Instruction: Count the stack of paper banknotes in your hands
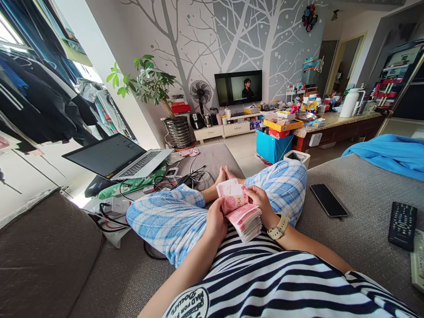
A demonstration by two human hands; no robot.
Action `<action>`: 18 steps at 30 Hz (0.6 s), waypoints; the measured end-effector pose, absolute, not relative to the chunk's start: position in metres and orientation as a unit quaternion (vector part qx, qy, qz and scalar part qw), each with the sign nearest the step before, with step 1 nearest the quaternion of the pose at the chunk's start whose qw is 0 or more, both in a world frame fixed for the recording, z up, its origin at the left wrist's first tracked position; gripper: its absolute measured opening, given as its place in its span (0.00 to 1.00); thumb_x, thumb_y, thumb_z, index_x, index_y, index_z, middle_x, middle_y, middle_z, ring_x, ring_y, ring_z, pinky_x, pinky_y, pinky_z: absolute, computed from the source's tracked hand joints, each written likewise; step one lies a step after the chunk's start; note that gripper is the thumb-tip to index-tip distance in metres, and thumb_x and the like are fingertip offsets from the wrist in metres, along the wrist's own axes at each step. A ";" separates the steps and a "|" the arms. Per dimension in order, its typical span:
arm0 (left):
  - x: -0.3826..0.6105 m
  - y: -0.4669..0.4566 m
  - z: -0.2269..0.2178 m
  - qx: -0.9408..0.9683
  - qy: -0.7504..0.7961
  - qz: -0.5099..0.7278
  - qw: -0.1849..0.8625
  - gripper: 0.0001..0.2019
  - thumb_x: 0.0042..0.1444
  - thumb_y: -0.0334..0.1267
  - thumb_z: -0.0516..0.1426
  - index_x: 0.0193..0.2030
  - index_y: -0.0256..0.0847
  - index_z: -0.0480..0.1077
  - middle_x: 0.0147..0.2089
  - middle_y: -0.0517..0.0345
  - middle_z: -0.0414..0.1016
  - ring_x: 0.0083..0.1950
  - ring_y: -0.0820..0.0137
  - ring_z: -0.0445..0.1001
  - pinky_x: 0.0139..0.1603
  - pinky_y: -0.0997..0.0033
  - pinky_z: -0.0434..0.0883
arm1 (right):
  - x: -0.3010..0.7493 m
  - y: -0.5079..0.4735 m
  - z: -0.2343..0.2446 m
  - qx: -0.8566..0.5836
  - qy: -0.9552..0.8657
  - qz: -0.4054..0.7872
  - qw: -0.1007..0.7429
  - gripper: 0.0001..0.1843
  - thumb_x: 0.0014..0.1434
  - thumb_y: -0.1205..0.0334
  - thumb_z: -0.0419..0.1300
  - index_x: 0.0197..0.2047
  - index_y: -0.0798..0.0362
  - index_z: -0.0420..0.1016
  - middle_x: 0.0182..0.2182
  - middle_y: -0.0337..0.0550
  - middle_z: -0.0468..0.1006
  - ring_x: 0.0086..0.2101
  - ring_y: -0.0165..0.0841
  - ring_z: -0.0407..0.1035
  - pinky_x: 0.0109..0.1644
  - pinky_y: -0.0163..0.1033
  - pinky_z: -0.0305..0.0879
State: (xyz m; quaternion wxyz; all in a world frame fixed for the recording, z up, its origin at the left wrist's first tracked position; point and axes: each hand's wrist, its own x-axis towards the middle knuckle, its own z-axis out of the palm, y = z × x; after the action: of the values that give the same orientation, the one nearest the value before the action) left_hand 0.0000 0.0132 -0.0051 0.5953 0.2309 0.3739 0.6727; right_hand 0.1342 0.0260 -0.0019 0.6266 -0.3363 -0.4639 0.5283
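Observation:
A thick stack of red 100 banknotes [244, 219] is held between my hands above my lap, its upper notes bent up and away from the rest. My left hand [217, 219] grips the stack from the left side, thumb on the notes. With the fingers of my right hand [260, 201], I pinch the raised notes at their right edge. A pale watch [278, 227] is on my right wrist. My crossed legs in blue checked trousers [168, 216] lie around the hands.
An open laptop [132, 161] rests on a green cushion to the left, with tangled cables [190, 179] beside it. On the sofa at right lie a phone [328, 200], a black remote control [402, 226] and a blue cloth [391, 152]. A television [239, 87] stands ahead.

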 end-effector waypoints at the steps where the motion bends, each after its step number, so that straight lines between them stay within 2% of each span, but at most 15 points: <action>1: 0.000 0.013 -0.005 0.230 0.375 0.673 0.595 0.11 0.42 0.36 0.62 0.33 0.34 0.74 0.31 0.55 0.77 0.31 0.70 0.73 0.38 0.66 0.72 | 0.134 0.026 -0.002 -0.336 -0.462 0.531 0.627 0.18 0.49 0.50 0.64 0.22 0.52 0.64 0.17 0.31 0.58 0.22 0.27 0.49 0.26 0.36 0.46; 8: -0.001 0.013 -0.006 0.234 0.366 0.671 0.600 0.10 0.43 0.37 0.62 0.33 0.34 0.74 0.31 0.54 0.78 0.31 0.70 0.73 0.39 0.66 0.72 | 0.134 0.025 -0.001 -0.328 -0.449 0.541 0.631 0.18 0.47 0.49 0.65 0.22 0.52 0.64 0.16 0.31 0.57 0.20 0.26 0.48 0.24 0.36 0.44; 18: -0.002 0.016 -0.012 0.261 0.373 0.671 0.585 0.08 0.43 0.37 0.62 0.30 0.35 0.74 0.29 0.56 0.77 0.29 0.69 0.73 0.37 0.67 0.71 | 0.135 0.022 0.001 -0.337 -0.471 0.514 0.633 0.17 0.52 0.48 0.62 0.24 0.52 0.67 0.16 0.33 0.62 0.19 0.27 0.52 0.25 0.36 0.48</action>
State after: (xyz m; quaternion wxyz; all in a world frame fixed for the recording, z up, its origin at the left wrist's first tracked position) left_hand -0.0022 0.0157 -0.0121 0.5850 0.2611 0.3733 0.6710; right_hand 0.1348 0.0219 0.0009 0.6330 -0.3366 -0.4711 0.5139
